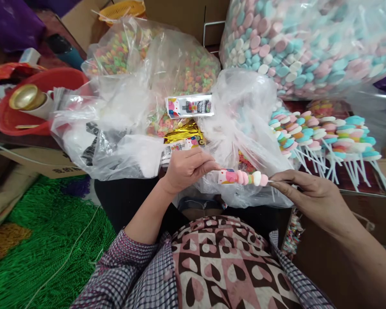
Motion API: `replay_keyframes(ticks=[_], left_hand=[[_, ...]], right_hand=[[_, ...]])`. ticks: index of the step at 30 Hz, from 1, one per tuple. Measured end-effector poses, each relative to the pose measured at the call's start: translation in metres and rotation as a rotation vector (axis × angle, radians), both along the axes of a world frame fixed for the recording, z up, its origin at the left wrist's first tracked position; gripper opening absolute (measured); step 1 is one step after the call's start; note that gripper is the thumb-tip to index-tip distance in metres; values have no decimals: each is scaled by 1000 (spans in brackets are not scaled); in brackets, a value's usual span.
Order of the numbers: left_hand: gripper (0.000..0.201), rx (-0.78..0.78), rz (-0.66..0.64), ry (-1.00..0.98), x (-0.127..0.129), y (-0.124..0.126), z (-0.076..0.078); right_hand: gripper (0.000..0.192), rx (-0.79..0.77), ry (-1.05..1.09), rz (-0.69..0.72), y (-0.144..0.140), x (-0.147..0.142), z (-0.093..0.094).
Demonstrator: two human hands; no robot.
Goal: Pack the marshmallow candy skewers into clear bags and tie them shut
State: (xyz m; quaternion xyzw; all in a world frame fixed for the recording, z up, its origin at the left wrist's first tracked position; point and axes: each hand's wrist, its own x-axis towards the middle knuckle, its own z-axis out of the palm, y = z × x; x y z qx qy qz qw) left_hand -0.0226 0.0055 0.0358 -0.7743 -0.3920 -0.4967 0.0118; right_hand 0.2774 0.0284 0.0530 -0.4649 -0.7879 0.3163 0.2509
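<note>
Left hand (185, 168) pinched the printed-sleeve end of the candy skewer (242, 177); right hand (309, 195) pinched its stick end. Skewer was level, held between the hands above the lap, in front of a clear plastic bag (244, 116). Just beyond on the right: finished skewers (324, 133) lying in a row. Further back: bag of colourful ring candy (180, 68), big bag of pastel discs (309, 43), red basin (51, 81) on the left.

Bright even light, plastic glare – edges warped, blurred
</note>
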Motion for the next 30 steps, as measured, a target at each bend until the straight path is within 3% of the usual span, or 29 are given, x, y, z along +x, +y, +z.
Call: replay_keyframes(ticks=[3, 7, 10, 15, 17, 22, 26, 30], left_hand=[[20, -16, -5, 14, 1, 0, -2], [23, -60, -31, -2, 6, -1, 0], [30, -227, -88, -99, 7, -2, 10], [58, -773, -245, -685, -3, 1, 42], [63, -879, -350, -884, -6, 6, 51], [25, -720, -471, -1169, 4, 13, 54], [36, -746, -582, -1295, 12, 10, 57], [34, -709, -499, -1326, 19, 8, 64]], right_hand=[[38, 28, 38, 33, 0, -6, 2], [38, -89, 38, 10, -4, -13, -2], [37, -149, 51, 58, -8, -16, -6], [29, -246, 222, -44, -12, -23, -5], [28, -319, 357, -110, -14, -33, -8], [32, -498, 718, -162, -15, -73, -15], [32, -559, 784, -117, -15, -93, -15], [30, -609, 779, -68, -18, -98, -20]])
